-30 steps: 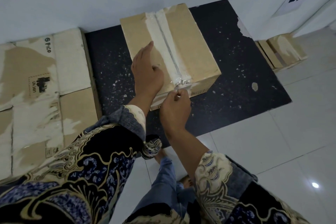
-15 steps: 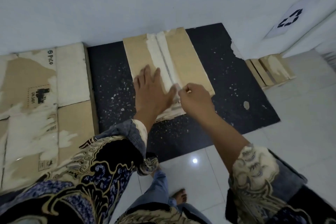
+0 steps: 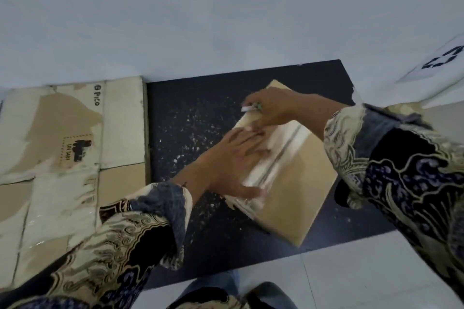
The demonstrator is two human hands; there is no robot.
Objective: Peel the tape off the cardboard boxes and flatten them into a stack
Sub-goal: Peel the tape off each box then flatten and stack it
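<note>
A brown cardboard box (image 3: pixel 298 198) lies on a black speckled mat (image 3: pixel 190 113), turned at an angle. A strip of pale tape (image 3: pixel 281 158) runs along its top seam. My left hand (image 3: pixel 233 158) lies flat on the box top with fingers spread, pressing it down. My right hand (image 3: pixel 271 108) is at the box's far end, pinching a small white piece, apparently the tape's end (image 3: pixel 248 108), between thumb and fingers. The frame is blurred with motion.
A stack of flattened cardboard (image 3: pixel 75 148) lies on the floor to the left of the mat, against the white wall. A white sheet with a recycling symbol (image 3: pixel 442 60) sits at the far right. White tiled floor (image 3: pixel 351 278) fills the foreground.
The box has turned on the mat. My right hand has gone from the near end of the tape to the far end. My left hand stays pressed on top.
</note>
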